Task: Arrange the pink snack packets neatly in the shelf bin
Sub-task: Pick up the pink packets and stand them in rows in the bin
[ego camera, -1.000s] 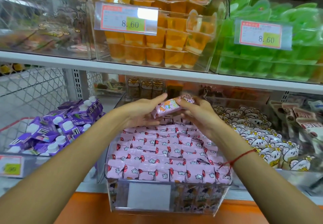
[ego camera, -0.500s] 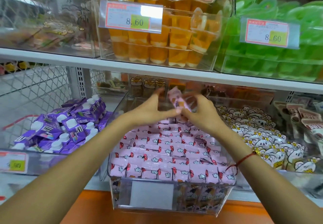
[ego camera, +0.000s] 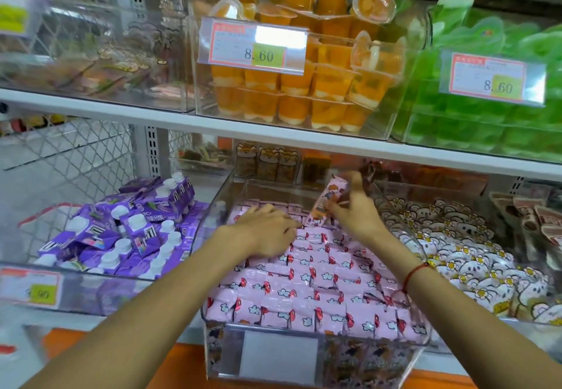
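Note:
A clear plastic shelf bin (ego camera: pixel 304 361) holds several rows of pink snack packets (ego camera: pixel 307 291) with cloud prints. My right hand (ego camera: pixel 355 212) pinches one pink packet (ego camera: pixel 327 203) and holds it nearly upright, tilted, over the back rows of the bin. My left hand (ego camera: pixel 267 230) lies palm down on the packets at the back left of the bin, fingers curled slightly against them. What its fingertips touch is partly hidden.
A bin of purple cartons (ego camera: pixel 121 230) stands to the left, a bin of white cartoon packets (ego camera: pixel 456 255) to the right. The upper shelf (ego camera: pixel 213 127) overhangs close above, carrying orange jelly cups (ego camera: pixel 304 97) and green jelly packs (ego camera: pixel 486 121).
Both hands held the packet together above the bin; now my left hand has let go and dropped onto the back rows, while my right hand alone has turned the packet upright and lowered it.

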Motion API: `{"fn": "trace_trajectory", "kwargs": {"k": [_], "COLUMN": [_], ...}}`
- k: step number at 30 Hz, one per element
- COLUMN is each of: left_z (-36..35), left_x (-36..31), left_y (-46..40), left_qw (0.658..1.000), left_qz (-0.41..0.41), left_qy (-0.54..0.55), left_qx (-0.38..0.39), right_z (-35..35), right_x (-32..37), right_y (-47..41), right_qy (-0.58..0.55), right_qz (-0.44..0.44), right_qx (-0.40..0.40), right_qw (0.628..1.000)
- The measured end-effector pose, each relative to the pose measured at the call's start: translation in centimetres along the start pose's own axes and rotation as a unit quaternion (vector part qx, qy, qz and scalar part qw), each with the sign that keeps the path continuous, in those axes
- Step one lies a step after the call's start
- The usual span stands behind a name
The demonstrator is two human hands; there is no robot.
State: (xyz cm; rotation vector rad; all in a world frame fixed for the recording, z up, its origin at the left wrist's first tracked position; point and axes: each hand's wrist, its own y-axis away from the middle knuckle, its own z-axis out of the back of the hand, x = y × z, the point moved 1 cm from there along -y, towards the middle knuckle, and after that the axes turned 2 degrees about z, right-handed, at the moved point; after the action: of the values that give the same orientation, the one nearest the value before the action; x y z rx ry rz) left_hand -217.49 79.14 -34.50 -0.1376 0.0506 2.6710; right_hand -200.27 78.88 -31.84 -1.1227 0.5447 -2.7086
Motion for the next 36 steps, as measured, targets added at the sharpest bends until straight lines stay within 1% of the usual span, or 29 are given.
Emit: {"fn": "trace_trajectory", "kwargs": {"k": [2, 4, 6, 9, 11, 14, 15, 16, 18, 19, 20, 25, 28, 32, 36], "left_z": [0.3, 0.7, 1.0, 1.2, 1.3, 1.0, 0.7, 0.5, 0.1, 0.0, 0.0, 0.2, 0.3, 0.4, 0.4], "left_x": [-0.1, -0.3, -0.5, -0.7, -0.7, -1.0, -1.1, -1.2, -1.3, -1.3, -1.3, -1.5, -1.8, -1.9, -1.9], "left_y": [0.1, 0.0, 0.2, 0.5, 0.6, 0.5, 0.4, 0.3, 0.3, 0.2, 0.2, 0.1, 0.2, 0.3, 0.4], "left_qw": [1.000, 0.998, 0.995, 0.988, 0.986, 0.988, 0.990, 0.992, 0.994, 0.994, 0.995, 0.997, 0.997, 0.997, 0.997], "left_qz": [-0.003, -0.007, -0.008, -0.007, -0.011, -0.032, -0.038, -0.044, -0.052, -0.054, -0.055, -0.058, -0.056, -0.053, -0.058], "left_qy": [0.007, 0.031, 0.064, 0.104, 0.117, 0.122, 0.115, 0.109, 0.099, 0.094, 0.088, 0.050, 0.041, 0.047, 0.044], "left_qx": [-0.017, -0.050, -0.080, -0.116, -0.117, -0.084, -0.068, -0.050, -0.016, -0.007, -0.004, 0.013, 0.016, 0.017, 0.015], "right_z": [0.1, -0.3, -1.0, -1.4, -1.5, -1.0, -0.5, 0.1, 1.7, 2.3, 2.6, 1.1, 0.4, 0.2, 0.1], "right_x": [0.1, 0.2, -0.1, -0.9, -1.3, -1.1, -1.0, -0.9, -1.1, -1.2, -1.3, -1.7, -1.5, -1.2, -1.3], "right_y": [-0.2, -0.2, -0.1, 0.1, 0.3, 0.1, -0.2, -0.6, -1.3, -1.4, -1.5, -1.0, -1.1, -1.5, -1.4], "right_qy": [0.056, 0.103, 0.127, 0.203, 0.238, 0.247, 0.232, 0.204, 0.146, 0.133, 0.137, 0.247, 0.267, 0.284, 0.282], "right_qz": [0.058, 0.089, 0.072, 0.048, 0.060, 0.080, 0.076, 0.061, 0.025, 0.015, 0.012, 0.004, -0.009, -0.001, 0.012], "right_qx": [0.025, 0.063, 0.114, 0.151, 0.184, 0.242, 0.235, 0.201, 0.082, 0.046, 0.040, 0.142, 0.176, 0.174, 0.145], "right_qw": [0.996, 0.989, 0.983, 0.966, 0.952, 0.935, 0.941, 0.956, 0.986, 0.990, 0.990, 0.959, 0.947, 0.943, 0.948]}}
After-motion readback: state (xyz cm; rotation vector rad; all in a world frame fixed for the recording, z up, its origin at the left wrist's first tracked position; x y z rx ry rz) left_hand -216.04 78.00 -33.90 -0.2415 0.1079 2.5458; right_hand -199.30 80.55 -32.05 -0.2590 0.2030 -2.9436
